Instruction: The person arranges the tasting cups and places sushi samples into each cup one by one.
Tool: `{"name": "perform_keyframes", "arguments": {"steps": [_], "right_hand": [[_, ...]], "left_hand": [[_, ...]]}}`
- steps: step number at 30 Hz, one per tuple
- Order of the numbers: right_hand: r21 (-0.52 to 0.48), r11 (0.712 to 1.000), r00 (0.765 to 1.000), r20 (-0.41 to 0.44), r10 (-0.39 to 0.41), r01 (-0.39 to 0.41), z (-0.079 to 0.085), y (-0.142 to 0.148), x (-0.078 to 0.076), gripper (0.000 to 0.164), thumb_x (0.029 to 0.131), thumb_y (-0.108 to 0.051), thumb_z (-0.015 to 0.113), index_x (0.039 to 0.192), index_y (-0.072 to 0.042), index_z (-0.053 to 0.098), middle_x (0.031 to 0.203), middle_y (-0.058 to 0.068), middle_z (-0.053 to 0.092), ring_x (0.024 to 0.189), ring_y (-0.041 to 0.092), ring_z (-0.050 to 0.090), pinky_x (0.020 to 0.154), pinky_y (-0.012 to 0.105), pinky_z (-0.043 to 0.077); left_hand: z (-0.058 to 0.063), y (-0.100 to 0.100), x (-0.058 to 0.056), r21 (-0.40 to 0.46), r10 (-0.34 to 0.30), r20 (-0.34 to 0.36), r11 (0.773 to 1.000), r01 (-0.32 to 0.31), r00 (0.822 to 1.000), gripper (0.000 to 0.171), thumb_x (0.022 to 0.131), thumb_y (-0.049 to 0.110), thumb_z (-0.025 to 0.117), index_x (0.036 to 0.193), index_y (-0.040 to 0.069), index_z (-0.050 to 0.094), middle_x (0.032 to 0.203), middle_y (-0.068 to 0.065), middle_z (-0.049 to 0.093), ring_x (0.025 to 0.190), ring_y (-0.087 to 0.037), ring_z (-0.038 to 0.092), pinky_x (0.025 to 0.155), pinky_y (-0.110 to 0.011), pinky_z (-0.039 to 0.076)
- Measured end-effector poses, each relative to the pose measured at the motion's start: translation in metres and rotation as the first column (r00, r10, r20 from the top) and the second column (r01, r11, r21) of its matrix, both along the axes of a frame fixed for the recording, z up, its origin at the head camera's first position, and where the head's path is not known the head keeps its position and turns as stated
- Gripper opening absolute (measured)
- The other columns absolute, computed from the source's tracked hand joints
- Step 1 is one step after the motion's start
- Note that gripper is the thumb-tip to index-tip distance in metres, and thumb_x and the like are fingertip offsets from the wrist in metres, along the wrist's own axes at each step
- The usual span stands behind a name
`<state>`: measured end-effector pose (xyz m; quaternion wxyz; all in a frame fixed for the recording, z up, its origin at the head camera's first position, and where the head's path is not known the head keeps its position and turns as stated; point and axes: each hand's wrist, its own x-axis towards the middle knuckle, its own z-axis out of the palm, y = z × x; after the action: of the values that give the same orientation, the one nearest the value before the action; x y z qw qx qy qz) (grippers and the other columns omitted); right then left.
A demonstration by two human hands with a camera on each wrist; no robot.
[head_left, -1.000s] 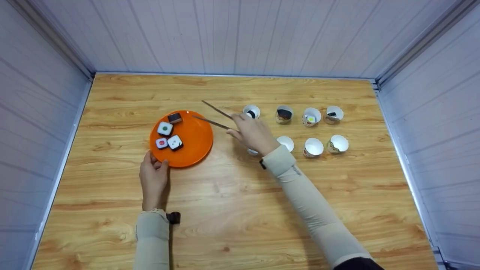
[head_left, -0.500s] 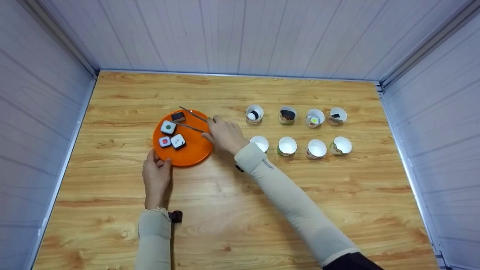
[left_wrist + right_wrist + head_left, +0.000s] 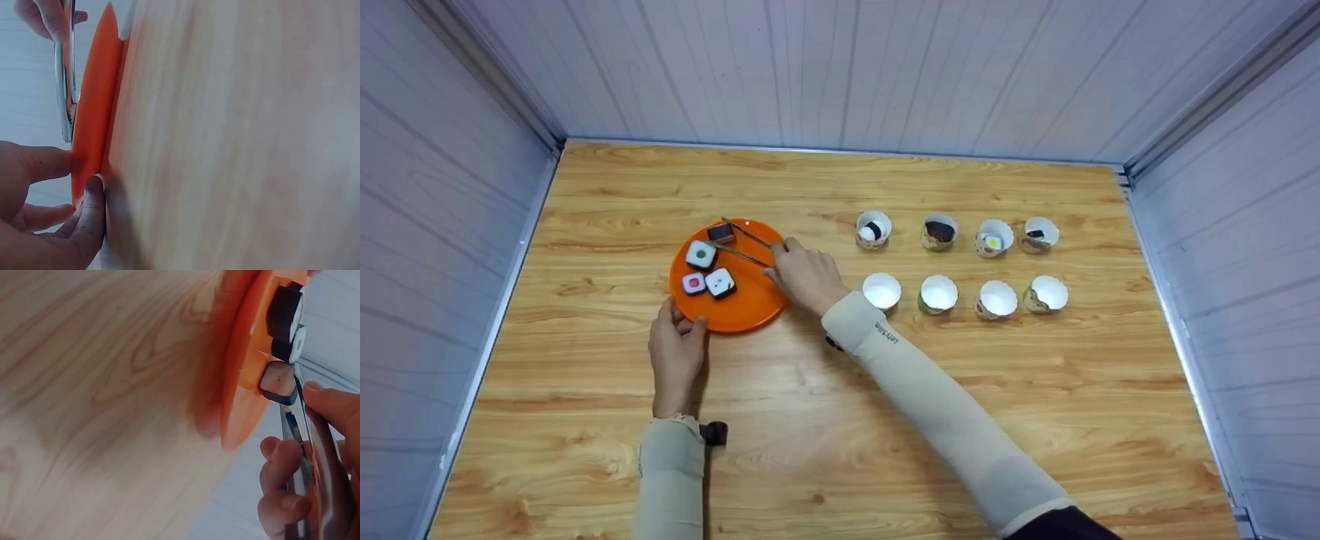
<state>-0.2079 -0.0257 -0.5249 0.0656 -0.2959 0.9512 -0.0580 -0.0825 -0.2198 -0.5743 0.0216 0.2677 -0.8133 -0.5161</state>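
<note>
My left hand [image 3: 675,356] grips the near-left rim of an orange plate [image 3: 754,296], with thumb and fingers at its edge in the left wrist view. In my right hand [image 3: 810,279] are metal tongs [image 3: 745,257], spread over the plate. Their tips lie on either side of a dark brown-topped toy sushi piece [image 3: 721,233]. The right wrist view shows that sushi piece [image 3: 279,378] on the plate, right at the tong tips. Beside it sit a white sushi roll with a green centre [image 3: 701,254], a small one with a red centre [image 3: 694,283] and a speckled one [image 3: 720,282].
Two rows of paper cups stand to the right. The back row holds a white-and-black piece [image 3: 872,231], a dark piece [image 3: 939,231], a yellow-centred piece [image 3: 992,241] and a small black-topped piece [image 3: 1036,234]. Front-row cups, such as the leftmost cup [image 3: 882,291], show white insides. Pale panels [image 3: 840,75] enclose the wooden table [image 3: 825,420].
My right hand has moved left from beside the cups to over the plate, bringing the tong tips around the dark brown-topped sushi piece. The left hand stays at the plate's rim.
</note>
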Motion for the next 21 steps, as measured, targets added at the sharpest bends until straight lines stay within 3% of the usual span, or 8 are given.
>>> {"name": "perform_keyframes", "arguments": {"steps": [8, 17, 21], "right_hand": [[-0.019, 0.999, 0.999, -0.035, 0.025, -0.026, -0.001, 0.002, 0.001, 0.048, 0.105, -0.041, 0.049, 0.14, -0.009, 0.056, 0.119, 0.01, 0.061, 0.072, 0.024, 0.062, 0.06, 0.038, 0.054], [-0.053, 0.998, 0.998, -0.056, 0.034, -0.037, 0.007, 0.013, 0.004, 0.046, 0.105, -0.04, 0.049, 0.138, -0.009, 0.058, 0.115, 0.009, 0.062, 0.072, 0.025, 0.063, 0.059, 0.038, 0.054], [-0.082, 0.994, 0.987, -0.154, 0.054, -0.067, 0.011, 0.028, 0.01, 0.043, 0.104, -0.038, 0.054, 0.134, -0.008, 0.06, 0.108, 0.009, 0.064, 0.067, 0.025, 0.064, 0.055, 0.038, 0.054]], "left_hand": [[-0.003, -0.001, 0.0, -0.004, -0.007, -0.021, 1.0, 0.007, 1.0, 0.065, 0.101, 0.009, 0.057, 0.156, -0.004, 0.023, 0.136, -0.024, 0.05, 0.109, -0.029, 0.057, 0.095, -0.039, 0.049], [-0.001, -0.001, -0.001, 0.008, 0.005, 0.022, 1.0, -0.006, 1.0, 0.067, 0.102, 0.011, 0.056, 0.158, -0.001, 0.021, 0.138, -0.021, 0.048, 0.11, -0.027, 0.056, 0.096, -0.036, 0.049], [-0.003, -0.001, 0.0, 0.005, -0.004, -0.016, 1.0, 0.004, 1.0, 0.064, 0.101, 0.009, 0.056, 0.156, -0.001, 0.025, 0.135, -0.021, 0.051, 0.107, -0.027, 0.058, 0.094, -0.038, 0.049]]}}
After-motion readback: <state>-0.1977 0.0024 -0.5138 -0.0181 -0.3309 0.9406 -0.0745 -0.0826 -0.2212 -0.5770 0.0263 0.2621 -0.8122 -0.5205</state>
